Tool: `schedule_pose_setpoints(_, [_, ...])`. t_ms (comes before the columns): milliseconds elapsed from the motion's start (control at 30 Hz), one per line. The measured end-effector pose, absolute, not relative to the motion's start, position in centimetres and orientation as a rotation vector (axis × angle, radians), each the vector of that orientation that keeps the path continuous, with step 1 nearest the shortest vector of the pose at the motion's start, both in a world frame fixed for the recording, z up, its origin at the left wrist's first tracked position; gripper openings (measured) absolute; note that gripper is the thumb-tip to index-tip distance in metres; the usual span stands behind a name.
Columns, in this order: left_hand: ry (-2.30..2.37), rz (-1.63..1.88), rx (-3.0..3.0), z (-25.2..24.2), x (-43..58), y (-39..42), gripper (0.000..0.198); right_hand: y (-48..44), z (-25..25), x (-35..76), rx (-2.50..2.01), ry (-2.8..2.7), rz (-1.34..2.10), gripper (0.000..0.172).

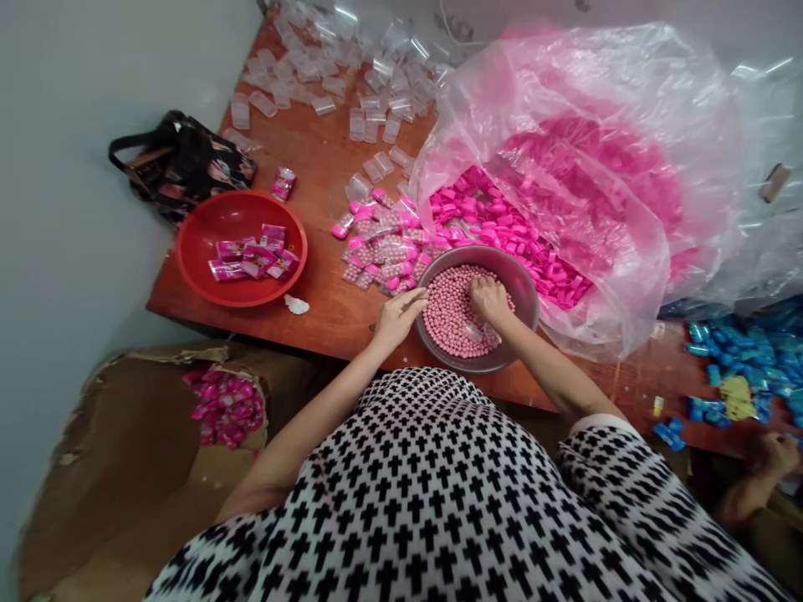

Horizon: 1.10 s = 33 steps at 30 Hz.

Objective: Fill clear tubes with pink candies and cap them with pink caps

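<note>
A metal bowl (pixel 528 294) full of small pink round candies (pixel 448 313) stands at the near edge of the wooden table (pixel 326 180). My right hand (pixel 489 301) is inside the bowl, fingers curled down into the candies; a small clear box seems to lie under it, though I cannot make it out for sure. My left hand (pixel 398 316) rests on the bowl's left rim, fingers bent and close together. Just behind the bowl lies a heap of filled clear boxes with pink lids (pixel 382 247).
A red basin (pixel 194 251) holding wrapped pink packs sits left. Empty clear boxes (pixel 351 75) cover the far table. A big plastic bag of pink lids (pixel 565 184) lies right. Blue packets (pixel 746 355) and another person's hand (pixel 774 456) are far right. A cardboard box (pixel 125 435) with pink packs stands below.
</note>
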<state>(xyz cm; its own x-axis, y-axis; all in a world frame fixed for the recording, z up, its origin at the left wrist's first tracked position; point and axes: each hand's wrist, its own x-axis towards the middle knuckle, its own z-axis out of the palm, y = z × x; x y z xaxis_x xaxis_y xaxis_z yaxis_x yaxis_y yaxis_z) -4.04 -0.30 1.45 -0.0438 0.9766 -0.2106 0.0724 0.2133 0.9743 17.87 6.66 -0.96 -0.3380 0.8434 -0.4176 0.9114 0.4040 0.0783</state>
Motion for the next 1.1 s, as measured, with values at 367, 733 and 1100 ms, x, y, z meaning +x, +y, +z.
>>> schedule_pose_setpoints(367, [1.501,1.07,1.064,2.0,-4.4,-1.0,0.04,4.6,-3.1,15.5,0.989,2.6,-0.952,0.043])
schedule_pose_setpoints(733, [1.242,0.841,1.274,1.4,0.8,0.0,0.037,0.9,1.4,17.6,1.669,1.783,-2.876,0.051])
schedule_pose_setpoints(1100, [1.155,0.779,1.275,0.7,1.8,2.0,0.044,3.5,4.7,21.5,1.541,2.879,-1.689,0.033])
